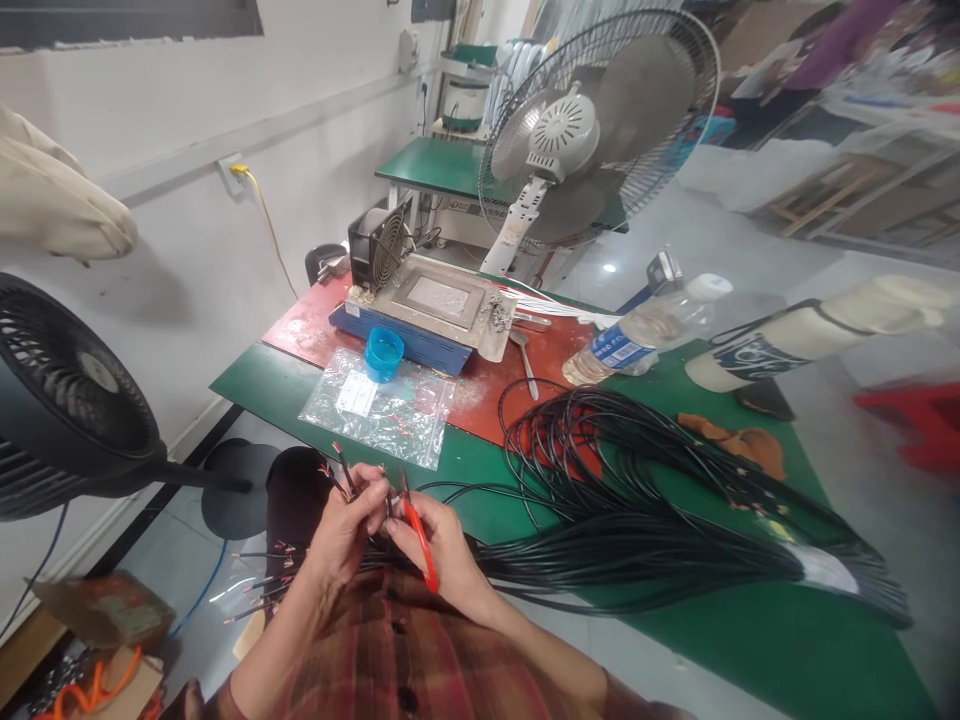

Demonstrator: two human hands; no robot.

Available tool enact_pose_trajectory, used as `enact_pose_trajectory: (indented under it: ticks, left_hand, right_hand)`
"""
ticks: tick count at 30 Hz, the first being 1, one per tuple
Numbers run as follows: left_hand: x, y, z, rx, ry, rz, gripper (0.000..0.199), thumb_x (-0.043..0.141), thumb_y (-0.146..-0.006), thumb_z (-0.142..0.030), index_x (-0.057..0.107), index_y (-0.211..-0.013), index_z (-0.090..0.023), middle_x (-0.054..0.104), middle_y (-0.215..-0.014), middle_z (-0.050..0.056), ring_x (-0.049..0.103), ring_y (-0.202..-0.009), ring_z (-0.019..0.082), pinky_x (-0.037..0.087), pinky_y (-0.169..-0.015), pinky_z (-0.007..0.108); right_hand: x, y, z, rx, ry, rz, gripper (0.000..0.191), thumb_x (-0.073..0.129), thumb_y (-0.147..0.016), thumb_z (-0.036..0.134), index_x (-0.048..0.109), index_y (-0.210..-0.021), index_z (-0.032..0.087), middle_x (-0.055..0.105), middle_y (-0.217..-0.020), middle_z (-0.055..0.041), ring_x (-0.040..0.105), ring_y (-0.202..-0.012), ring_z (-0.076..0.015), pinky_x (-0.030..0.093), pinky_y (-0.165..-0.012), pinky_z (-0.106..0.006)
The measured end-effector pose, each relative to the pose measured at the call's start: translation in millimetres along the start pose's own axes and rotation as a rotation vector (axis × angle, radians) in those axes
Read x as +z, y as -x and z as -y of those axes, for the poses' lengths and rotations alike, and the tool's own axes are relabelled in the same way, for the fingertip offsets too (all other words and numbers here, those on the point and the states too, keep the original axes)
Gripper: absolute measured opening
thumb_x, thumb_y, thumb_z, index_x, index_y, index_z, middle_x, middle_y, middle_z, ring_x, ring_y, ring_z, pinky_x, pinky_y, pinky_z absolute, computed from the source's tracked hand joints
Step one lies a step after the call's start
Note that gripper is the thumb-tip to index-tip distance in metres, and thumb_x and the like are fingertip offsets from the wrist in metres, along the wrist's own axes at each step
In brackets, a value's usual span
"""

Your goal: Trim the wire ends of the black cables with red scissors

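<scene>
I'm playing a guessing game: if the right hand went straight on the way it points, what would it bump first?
Most likely the left hand, just ahead, though the picture leaves depth unclear.

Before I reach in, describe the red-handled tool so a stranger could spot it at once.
Start at the green table and come to its near edge. The right hand there grips the red-handled tool, its slim tip pointing toward the table. Its bright red handle sets it apart from the black cables nearby.

Black cables (637,550), bundled across green table (720,650), ends split, red-handled tool (422,545), held tilted
</scene>
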State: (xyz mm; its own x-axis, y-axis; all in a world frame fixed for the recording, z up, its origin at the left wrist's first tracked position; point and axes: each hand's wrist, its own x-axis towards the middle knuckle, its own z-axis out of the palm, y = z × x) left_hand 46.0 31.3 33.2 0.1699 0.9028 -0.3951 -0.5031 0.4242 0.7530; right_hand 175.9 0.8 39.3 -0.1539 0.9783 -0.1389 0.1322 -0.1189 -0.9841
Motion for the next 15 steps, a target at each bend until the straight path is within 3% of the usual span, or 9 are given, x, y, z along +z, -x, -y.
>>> enact_pose_trajectory:
  ticks: [7,15]
  left_hand:
    - [1.3,-2.3,-1.9,-0.032,-0.079,-0.061,0.027,0.066,-0.072,-0.040,0.062,-0.077,-0.015,0.054,-0.058,-0.002,0.035,-0.037,0.003,0.011,-0.037,0.019]
    - [2.3,-5.7,-1.1,-0.026,-0.108,-0.059,0.025,0.069,-0.071,-0.035,0.065,-0.071,-0.010,0.038,-0.044,-0.008,0.024,-0.036,0.001,0.010,-0.038,0.020]
  right_hand:
    - [-1.7,1.6,5.0,0.062,0.008,-0.005,0.021,0.056,-0.076,0.030,0.052,-0.062,0.015,0.047,-0.062,0.0005,0.038,-0.057,-0.0104,0.032,-0.055,-0.024]
    - [-2.6,2.7,4.1,0.132,-0.028,0.051,0.025,0.056,-0.076,0.028,0.040,-0.060,0.017,0.034,-0.057,0.0040,0.029,-0.055,-0.0084,0.025,-0.050,-0.023]
